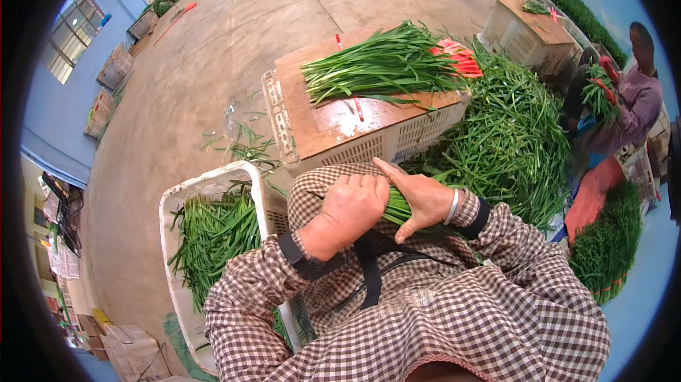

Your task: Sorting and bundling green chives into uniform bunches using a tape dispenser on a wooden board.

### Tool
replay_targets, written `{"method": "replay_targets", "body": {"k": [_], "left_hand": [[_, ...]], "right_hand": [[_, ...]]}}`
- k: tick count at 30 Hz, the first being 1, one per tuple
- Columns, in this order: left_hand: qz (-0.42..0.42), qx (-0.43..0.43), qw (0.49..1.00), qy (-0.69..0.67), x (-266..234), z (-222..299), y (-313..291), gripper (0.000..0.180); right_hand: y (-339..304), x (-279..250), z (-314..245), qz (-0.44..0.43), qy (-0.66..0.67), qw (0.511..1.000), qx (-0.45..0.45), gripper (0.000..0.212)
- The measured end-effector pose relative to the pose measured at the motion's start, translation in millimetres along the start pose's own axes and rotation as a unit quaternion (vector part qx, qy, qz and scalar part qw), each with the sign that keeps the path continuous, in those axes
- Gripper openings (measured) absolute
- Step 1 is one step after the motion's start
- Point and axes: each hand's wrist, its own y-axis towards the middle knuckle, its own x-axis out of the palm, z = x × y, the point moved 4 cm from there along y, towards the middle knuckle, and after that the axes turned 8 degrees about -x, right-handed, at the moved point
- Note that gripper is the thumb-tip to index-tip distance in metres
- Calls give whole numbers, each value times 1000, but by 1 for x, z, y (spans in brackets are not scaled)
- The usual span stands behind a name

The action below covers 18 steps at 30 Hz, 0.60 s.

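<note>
A bunch of garlic chives, with long narrow green leaves, lies across my lap between my two hands. My left hand is closed in a fist round one end of it. My right hand, with a bangle at the wrist, straddles the bunch, thumb on the near side and fingers stretched on the far side. Just ahead, a bigger heap of cut chives rests on a wooden board set on a white crate. Red strips lie at its right end.
To my left stands a white crate holding loose chives. A large pile of loose chives spreads at the right. Beyond it sits another person holding greens. Bundled chives stand at the right, near a red cloth.
</note>
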Motion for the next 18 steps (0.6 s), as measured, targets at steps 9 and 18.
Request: {"method": "replay_targets", "body": {"k": [9, 18], "left_hand": [[149, -57, 987, -27, 5, -51, 42, 15], [177, -97, 928, -313, 12, -162, 77, 89]], "right_hand": [[43, -65, 2, 54, -248, 963, 89, 50], [89, -171, 53, -31, -425, 888, 170, 28]]}}
